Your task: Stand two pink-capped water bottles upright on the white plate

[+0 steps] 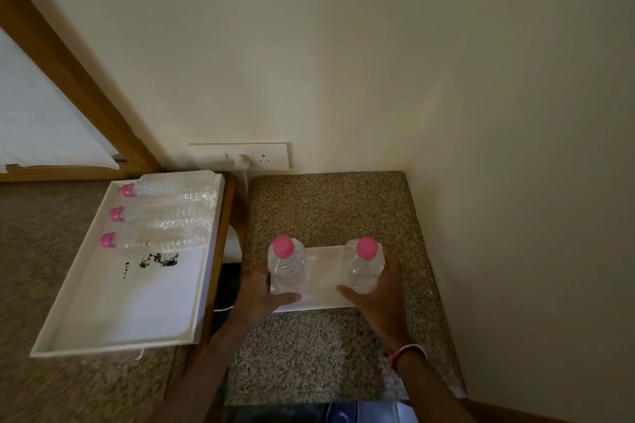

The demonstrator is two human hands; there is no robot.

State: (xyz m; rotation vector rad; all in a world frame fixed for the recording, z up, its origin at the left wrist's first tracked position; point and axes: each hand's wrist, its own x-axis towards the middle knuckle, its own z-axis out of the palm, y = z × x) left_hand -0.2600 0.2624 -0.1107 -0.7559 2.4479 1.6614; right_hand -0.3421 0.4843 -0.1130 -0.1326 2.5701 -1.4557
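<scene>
Two clear water bottles with pink caps stand upright on a white rectangular plate (324,271) on a speckled granite counter. My left hand (263,295) wraps around the base of the left bottle (287,266). The right bottle (364,264) is held low down by my right hand (379,299), fingers behind it and thumb in front. Both bottles sit near the plate's opposite ends, with bare plate between them.
A white tray (113,312) on a wooden stand at the left holds three more pink-capped bottles (161,213) lying on their sides. A wall socket with a plug (242,158) is behind. Walls close off the back and right of the granite counter (330,209).
</scene>
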